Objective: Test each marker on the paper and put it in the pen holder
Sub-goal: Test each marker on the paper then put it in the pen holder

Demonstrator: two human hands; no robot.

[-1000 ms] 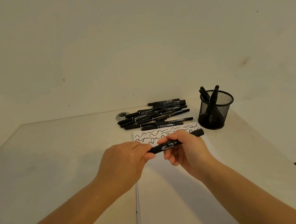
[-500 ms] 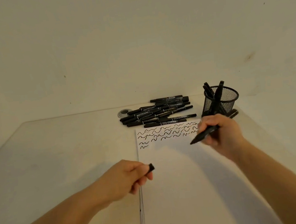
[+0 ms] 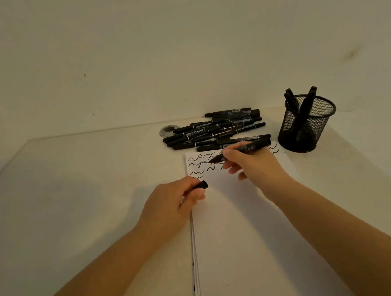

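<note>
The right hand [image 3: 254, 167] pinches a black marker [image 3: 244, 150] between thumb and forefinger, the other fingers loosely curled beneath. The marker lies nearly level, its uncapped tip pointing left and down onto the paper [image 3: 241, 241], among the wavy black test lines [image 3: 199, 164]; whether the tip actually touches the sheet is hard to tell, since it blurs into the ink there. The hand covers the middle of those lines, so only their left ends and a few strokes at the right edge show.

Left of that grip and nearer the person, the left hand [image 3: 172, 205] rests at the paper's left edge, fingers curled round the marker's cap [image 3: 203, 184]; only the cap's open end sticks out past the thumb, the remainder hidden in the fist.

Just beyond the marker's rear end lies a pile of black markers [image 3: 217, 130], overlapping so closely that they cannot be counted. A small round grey object [image 3: 169, 129] sits at the pile's left, half hidden by it and too dim to identify. To the right of the grip stands the black mesh pen holder [image 3: 306, 123], upright on the table [image 3: 70, 189], with several markers leaning inside. Both forearms run off the bottom of the frame.
</note>
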